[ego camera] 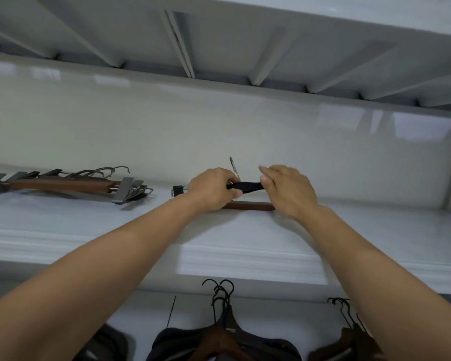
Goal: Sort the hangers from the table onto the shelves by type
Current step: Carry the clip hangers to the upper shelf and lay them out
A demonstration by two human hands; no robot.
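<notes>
- Already, the upper shelf (89, 230) is partly filled: a pile of wooden clip hangers (63, 184) is laid at its left, well apart from the hands.
- Under this shelf, coat hangers with black hooks are seen in a middle group (224, 334) and a right group (354, 340), so more than one type is judged as sorted.
- Near the middle of the upper shelf, a black hanger (245, 186) is held just above a brown wooden bar (248, 205) that lies on the shelf; the black hanger is not yet put down.
- The left hand (211, 190) is curled round the left end of the black hanger and grasps it.
- The right hand (289, 190) is placed at the right end, with the thumb touching it; whether this end is really grasped cannot be told.
- A metal hook (233, 165) is seen standing up behind the hands.
- The table is not shown, so the number of hangers left cannot be told.
</notes>
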